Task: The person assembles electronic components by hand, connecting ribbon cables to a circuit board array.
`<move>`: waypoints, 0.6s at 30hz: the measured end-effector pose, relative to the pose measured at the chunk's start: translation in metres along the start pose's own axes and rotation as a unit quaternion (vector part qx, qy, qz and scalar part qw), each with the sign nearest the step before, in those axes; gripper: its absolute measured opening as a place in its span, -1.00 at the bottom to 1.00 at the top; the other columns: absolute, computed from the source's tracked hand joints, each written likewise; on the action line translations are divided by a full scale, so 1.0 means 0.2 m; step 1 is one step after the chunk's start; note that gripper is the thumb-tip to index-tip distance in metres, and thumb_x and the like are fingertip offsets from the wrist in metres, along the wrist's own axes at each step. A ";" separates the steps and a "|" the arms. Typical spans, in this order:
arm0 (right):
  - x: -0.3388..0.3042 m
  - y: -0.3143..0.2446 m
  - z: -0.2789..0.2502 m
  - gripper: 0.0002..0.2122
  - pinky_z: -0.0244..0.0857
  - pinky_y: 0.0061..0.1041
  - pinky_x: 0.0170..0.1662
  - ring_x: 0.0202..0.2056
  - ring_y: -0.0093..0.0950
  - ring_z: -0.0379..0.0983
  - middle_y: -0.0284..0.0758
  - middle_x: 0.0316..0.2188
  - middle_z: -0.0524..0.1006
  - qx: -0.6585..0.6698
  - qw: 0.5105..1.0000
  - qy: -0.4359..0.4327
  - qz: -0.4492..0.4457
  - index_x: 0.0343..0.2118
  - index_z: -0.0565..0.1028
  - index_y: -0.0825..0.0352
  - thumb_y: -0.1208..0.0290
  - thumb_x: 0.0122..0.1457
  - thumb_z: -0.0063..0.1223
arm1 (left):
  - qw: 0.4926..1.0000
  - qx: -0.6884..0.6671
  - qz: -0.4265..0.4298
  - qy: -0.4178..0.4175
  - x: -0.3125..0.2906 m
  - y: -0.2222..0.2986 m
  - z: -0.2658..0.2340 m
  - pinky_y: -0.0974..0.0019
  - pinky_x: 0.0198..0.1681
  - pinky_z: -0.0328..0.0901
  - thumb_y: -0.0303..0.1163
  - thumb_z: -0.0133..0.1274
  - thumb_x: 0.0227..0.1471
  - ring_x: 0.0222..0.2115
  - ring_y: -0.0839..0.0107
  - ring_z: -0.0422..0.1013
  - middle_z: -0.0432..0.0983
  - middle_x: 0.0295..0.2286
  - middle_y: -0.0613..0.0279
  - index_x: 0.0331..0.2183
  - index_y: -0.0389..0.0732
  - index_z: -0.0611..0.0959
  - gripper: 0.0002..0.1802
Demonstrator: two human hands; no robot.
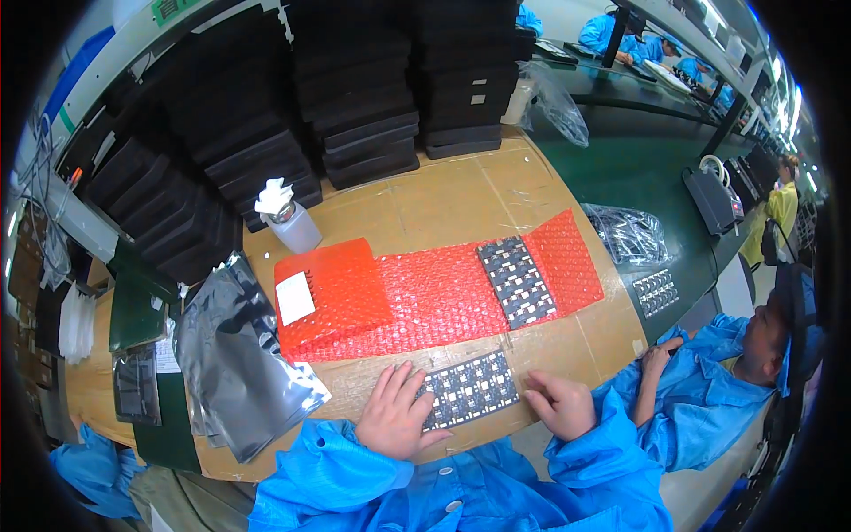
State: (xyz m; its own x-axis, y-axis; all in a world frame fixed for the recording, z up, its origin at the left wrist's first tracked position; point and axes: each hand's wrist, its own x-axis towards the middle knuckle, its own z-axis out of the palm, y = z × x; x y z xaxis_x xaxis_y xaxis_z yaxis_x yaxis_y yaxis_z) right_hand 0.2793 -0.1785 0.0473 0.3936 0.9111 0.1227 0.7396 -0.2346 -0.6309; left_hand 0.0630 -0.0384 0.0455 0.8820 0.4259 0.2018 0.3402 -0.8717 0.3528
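We look down on two bare hands in blue sleeves at a cardboard-covered counter (461, 191). Between them, near the counter's front edge, lies a circuit-board panel (472, 390). The left hand (390, 412) rests at the panel's left end, its fingers spread and the thumb apart. The right hand (565, 406) is just beside the right end, fingers curled inward; we cannot tell whether thumb and forefinger meet, or whether they touch the panel.

What could go wrong, as we judge it: a careless push toward the body might slide the panel off the counter, since little cardboard lies in front of it. Bare skin could leave smudges or static on exposed parts, and pressing on the face could harm small components. A tug on the red bubble wrap (434, 306) beyond might drag the second circuit-board panel (517, 282) lying loose on it.

The nearer panel looks flat, rectangular and dark, slightly tilted, its right end farther from us. Rows of pale, squarish components repeat across it, with small light marks along its edges. The parts are too small to tell apart.
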 end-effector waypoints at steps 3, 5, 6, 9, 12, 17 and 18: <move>0.03 0.00 -0.01 -0.73 0.35 -0.46 -0.39 -0.43 -0.33 0.47 -0.22 -0.45 0.51 0.022 0.999 -0.032 0.005 -0.26 0.45 0.32 0.41 -0.09 0.08 | 1.000 -0.008 -0.007 0.012 0.00 -0.01 0.02 -0.04 0.03 -0.02 -0.03 0.20 -0.44 -0.07 -0.01 0.14 0.28 -0.19 -0.05 -0.38 -0.28 0.49 -0.41; 0.04 -0.01 -0.02 -0.71 0.35 -0.47 -0.37 -0.42 -0.34 0.47 -0.23 -0.44 0.51 0.082 0.992 -0.060 0.068 -0.24 0.43 0.32 0.40 -0.08 0.07 | 1.000 -0.008 -0.006 0.011 0.00 -0.02 0.02 -0.04 0.03 -0.02 -0.04 0.20 -0.44 -0.07 -0.01 0.14 0.28 -0.19 -0.05 -0.38 -0.28 0.49 -0.41; 0.05 0.00 -0.02 -0.71 0.35 -0.47 -0.37 -0.42 -0.34 0.47 -0.23 -0.44 0.51 0.083 0.992 -0.059 0.069 -0.24 0.43 0.32 0.40 -0.08 0.07 | 1.000 -0.008 -0.007 0.012 0.00 -0.02 0.01 -0.04 0.03 -0.02 -0.04 0.20 -0.44 -0.07 -0.01 0.14 0.28 -0.20 -0.05 -0.38 -0.28 0.49 -0.41; 0.05 0.01 -0.05 -0.70 0.35 -0.48 -0.35 -0.41 -0.35 0.48 -0.23 -0.43 0.51 0.075 0.995 -0.056 0.046 -0.22 0.42 0.32 0.39 -0.07 0.07 | 1.000 -0.012 -0.003 0.010 0.01 -0.02 0.02 -0.04 0.04 -0.03 -0.04 0.24 -0.48 -0.07 -0.03 0.14 0.28 -0.19 -0.05 -0.39 -0.29 0.50 -0.39; 0.07 0.08 -0.11 -0.71 0.34 -0.47 -0.34 -0.40 -0.33 0.47 -0.20 -0.44 0.51 0.073 0.994 -0.063 0.051 -0.22 0.42 0.33 0.40 -0.05 0.06 | 1.000 -0.013 -0.003 0.000 0.03 -0.01 0.02 -0.05 0.05 -0.05 -0.06 0.24 -0.48 -0.06 -0.04 0.12 0.27 -0.18 -0.06 -0.39 -0.29 0.50 -0.40; 0.29 0.44 -0.28 -0.79 0.29 -0.56 -0.38 -0.45 -0.49 0.45 -0.21 -0.49 0.51 0.112 0.941 0.266 0.178 -0.27 0.43 0.39 0.45 0.01 -0.02 | 1.000 -0.019 -0.014 -0.012 0.01 -0.01 0.03 -0.05 0.05 -0.07 -0.09 0.24 -0.49 -0.04 -0.05 0.08 0.23 -0.15 -0.06 -0.36 -0.28 0.49 -0.39; 0.34 0.54 -0.33 -0.80 0.28 -0.58 -0.39 -0.46 -0.52 0.43 -0.23 -0.50 0.51 0.123 0.924 0.308 0.189 -0.28 0.43 0.40 0.45 0.02 -0.04 | 1.000 -0.011 -0.020 -0.010 0.02 0.01 0.02 -0.05 0.05 -0.06 -0.09 0.24 -0.49 -0.05 -0.04 0.10 0.24 -0.16 -0.05 -0.35 -0.25 0.50 -0.40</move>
State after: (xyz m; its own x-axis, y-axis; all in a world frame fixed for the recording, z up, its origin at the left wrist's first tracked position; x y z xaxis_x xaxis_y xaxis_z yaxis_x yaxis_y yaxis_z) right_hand 0.4228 -0.1645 0.0379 0.8904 0.3968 0.2231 0.3692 -0.3425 -0.8640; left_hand 0.0690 -0.0386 0.0423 0.8738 0.4560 0.1688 0.3693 -0.8482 0.3798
